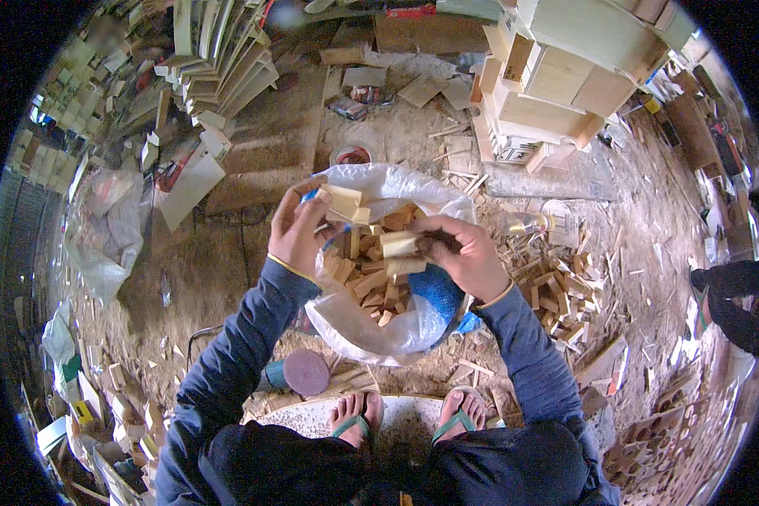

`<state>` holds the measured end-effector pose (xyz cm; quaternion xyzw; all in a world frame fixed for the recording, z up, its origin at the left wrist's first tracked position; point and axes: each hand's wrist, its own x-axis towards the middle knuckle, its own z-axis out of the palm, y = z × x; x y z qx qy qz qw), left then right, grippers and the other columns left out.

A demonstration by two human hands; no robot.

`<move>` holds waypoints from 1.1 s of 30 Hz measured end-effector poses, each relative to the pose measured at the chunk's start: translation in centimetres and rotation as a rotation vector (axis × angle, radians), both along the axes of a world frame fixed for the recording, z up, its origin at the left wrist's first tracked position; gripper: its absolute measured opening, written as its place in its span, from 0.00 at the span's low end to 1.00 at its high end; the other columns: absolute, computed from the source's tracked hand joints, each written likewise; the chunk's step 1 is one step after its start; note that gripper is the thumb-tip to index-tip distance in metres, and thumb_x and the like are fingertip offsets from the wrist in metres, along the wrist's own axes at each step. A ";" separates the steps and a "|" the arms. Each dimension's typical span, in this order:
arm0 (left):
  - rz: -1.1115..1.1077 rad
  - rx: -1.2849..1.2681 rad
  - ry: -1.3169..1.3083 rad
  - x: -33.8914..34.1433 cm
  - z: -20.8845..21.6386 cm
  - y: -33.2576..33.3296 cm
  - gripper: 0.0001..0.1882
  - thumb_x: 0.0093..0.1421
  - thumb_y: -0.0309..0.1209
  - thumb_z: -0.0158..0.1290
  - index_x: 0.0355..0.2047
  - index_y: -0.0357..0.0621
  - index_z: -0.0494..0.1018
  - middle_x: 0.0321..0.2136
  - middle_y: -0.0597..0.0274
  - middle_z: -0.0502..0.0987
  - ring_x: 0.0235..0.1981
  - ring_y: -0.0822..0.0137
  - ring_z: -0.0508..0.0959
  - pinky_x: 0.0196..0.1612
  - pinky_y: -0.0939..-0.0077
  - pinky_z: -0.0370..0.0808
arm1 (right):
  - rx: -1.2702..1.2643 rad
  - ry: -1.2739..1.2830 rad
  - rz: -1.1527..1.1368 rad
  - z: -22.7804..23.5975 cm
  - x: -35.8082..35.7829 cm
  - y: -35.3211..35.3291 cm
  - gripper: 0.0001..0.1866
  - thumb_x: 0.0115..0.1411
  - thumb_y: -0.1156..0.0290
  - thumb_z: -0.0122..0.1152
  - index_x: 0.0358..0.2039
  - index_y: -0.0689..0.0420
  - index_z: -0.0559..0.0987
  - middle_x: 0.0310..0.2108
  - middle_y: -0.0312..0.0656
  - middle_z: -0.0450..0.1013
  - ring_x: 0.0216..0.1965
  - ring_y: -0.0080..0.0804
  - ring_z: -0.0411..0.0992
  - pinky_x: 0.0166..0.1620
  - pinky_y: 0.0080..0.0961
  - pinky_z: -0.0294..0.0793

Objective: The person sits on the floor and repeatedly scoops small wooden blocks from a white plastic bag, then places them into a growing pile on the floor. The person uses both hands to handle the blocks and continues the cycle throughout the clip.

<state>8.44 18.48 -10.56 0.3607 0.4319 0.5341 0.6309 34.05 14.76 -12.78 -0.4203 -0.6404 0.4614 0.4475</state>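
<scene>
Above a white plastic sack [333,325] with a blue patch, both of my hands hold pale wood pieces. My left hand [295,223] is closed round small wood blocks [344,204] over the sack's left rim. Across from it, my right hand [468,257] grips more small wood blocks [402,246] over the sack's mouth. The sack's rim is rolled outward, and inside lie many cut wood offcuts [369,282]. My fingertips are partly hidden behind the pieces, and the right ones look slightly blurred.
Loose wood offcuts [557,295] are heaped right of the sack. A wooden cabinet-like piece [561,80] stands at the far right, and stacked panels [219,76] at the far left. A purple round-topped object [305,372] sits near my feet. Someone's dark-clothed leg [734,304] shows at right.
</scene>
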 end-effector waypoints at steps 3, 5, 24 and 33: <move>0.053 -0.064 -0.071 -1.0 0.6 0.4 0.19 0.65 0.35 0.47 0.55 0.48 0.70 0.47 0.62 0.75 0.45 0.65 0.76 0.47 0.64 0.75 | -0.100 0.066 -0.059 0.2 0.8 0.4 0.10 0.62 0.72 0.55 0.40 0.61 0.81 0.37 0.36 0.78 0.38 0.19 0.74 0.44 0.19 0.74; 0.056 -0.165 -0.218 -1.7 0.7 0.6 0.20 0.64 0.37 0.47 0.56 0.48 0.70 0.46 0.61 0.75 0.44 0.63 0.76 0.47 0.65 0.75 | -0.336 0.480 -0.175 -0.1 0.9 1.4 0.13 0.64 0.68 0.48 0.33 0.60 0.80 0.31 0.33 0.76 0.31 0.20 0.72 0.38 0.20 0.72; -0.137 -0.303 -0.508 -0.9 -0.8 1.2 0.19 0.63 0.37 0.50 0.51 0.40 0.70 0.42 0.54 0.77 0.42 0.58 0.79 0.50 0.61 0.79 | 0.073 -0.649 0.279 -7.3 -2.3 9.3 0.12 0.52 0.65 0.67 0.36 0.54 0.83 0.35 0.48 0.78 0.40 0.43 0.78 0.45 0.33 0.76; -0.090 -0.311 -0.471 -0.6 -0.8 0.9 0.19 0.65 0.39 0.50 0.50 0.40 0.71 0.41 0.53 0.77 0.41 0.57 0.79 0.48 0.60 0.79 | 0.088 -0.629 0.349 -6.6 -3.5 8.1 0.21 0.49 0.53 0.71 0.32 0.58 0.80 0.27 0.50 0.77 0.32 0.46 0.78 0.36 0.38 0.75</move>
